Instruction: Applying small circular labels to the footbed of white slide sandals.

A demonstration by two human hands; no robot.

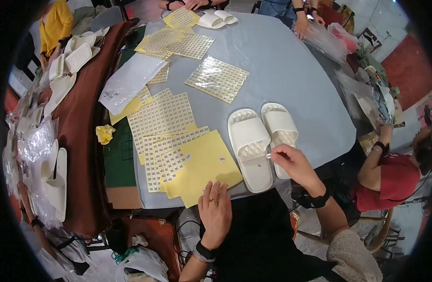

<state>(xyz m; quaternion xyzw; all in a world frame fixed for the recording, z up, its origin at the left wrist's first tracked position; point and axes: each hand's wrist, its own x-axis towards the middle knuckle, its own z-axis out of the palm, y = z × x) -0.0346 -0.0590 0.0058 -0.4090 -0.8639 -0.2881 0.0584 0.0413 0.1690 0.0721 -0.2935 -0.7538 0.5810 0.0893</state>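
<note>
Sticker (268,155) barely visible between fingertips (274,153).

White quilted foam slippers, near pair by the hands: two, the left one (250,148) and the right one (280,133). Same kind at the table's far edge: two (217,19). Yellow backing sheets of small numbered stickers (202,167): several, overlapping (exact count unclear). White plastic mailer bag (131,82): one. Crumpled yellow paper scrap (105,133): one.
</note>
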